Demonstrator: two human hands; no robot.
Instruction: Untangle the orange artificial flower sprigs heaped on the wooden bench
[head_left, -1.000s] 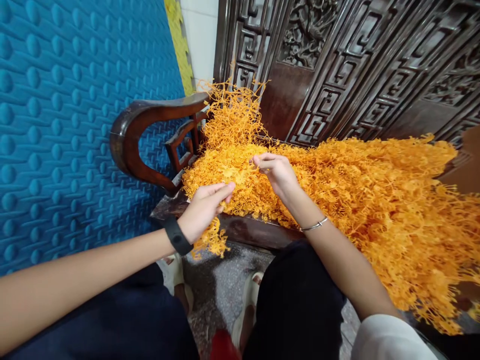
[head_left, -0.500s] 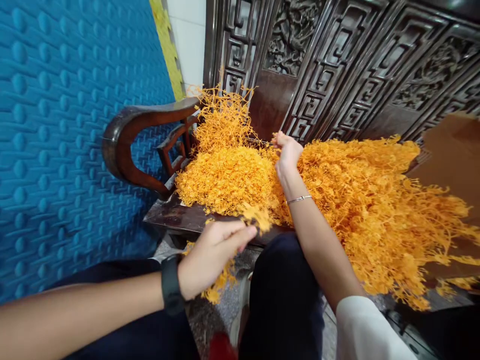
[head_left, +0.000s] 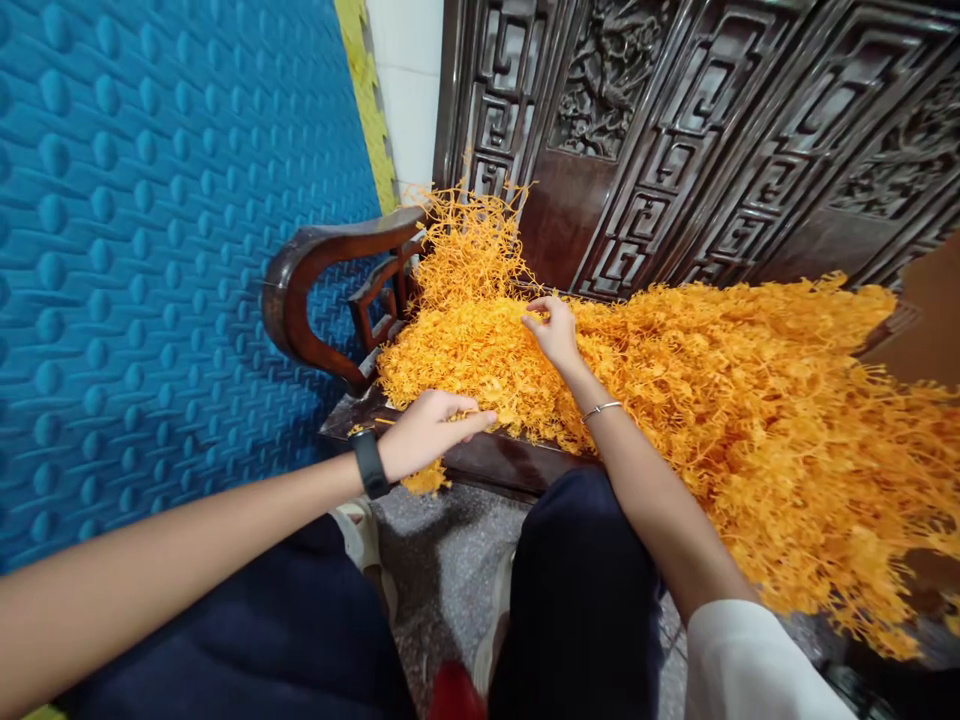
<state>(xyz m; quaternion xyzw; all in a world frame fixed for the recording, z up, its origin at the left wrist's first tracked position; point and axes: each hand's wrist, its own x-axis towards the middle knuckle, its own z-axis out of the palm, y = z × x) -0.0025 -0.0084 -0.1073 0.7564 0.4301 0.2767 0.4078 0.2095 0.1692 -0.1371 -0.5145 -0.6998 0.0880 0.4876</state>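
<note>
Orange artificial flower sprigs lie heaped along a dark wooden bench. At the front edge of the smaller left-hand heap, my left hand is closed, thumb forward, around an orange sprig whose strands hang below the palm. Part of that sprig is hidden by the hand. Over the right side of the same heap, my right hand has its fingers curved and apart, and I see nothing between them. Looser, longer stems stand up behind the heap.
The bench's curved armrest rises at the left, beside a blue foam mat with yellow edging. A carved wooden backrest runs behind. Brown cardboard stands at the right. Something red is on the floor between my feet.
My right hand has come down and nearer from the back of the heap, its fingers now apart. My left hand has moved up to the heap's front edge. The view has shifted slightly.
</note>
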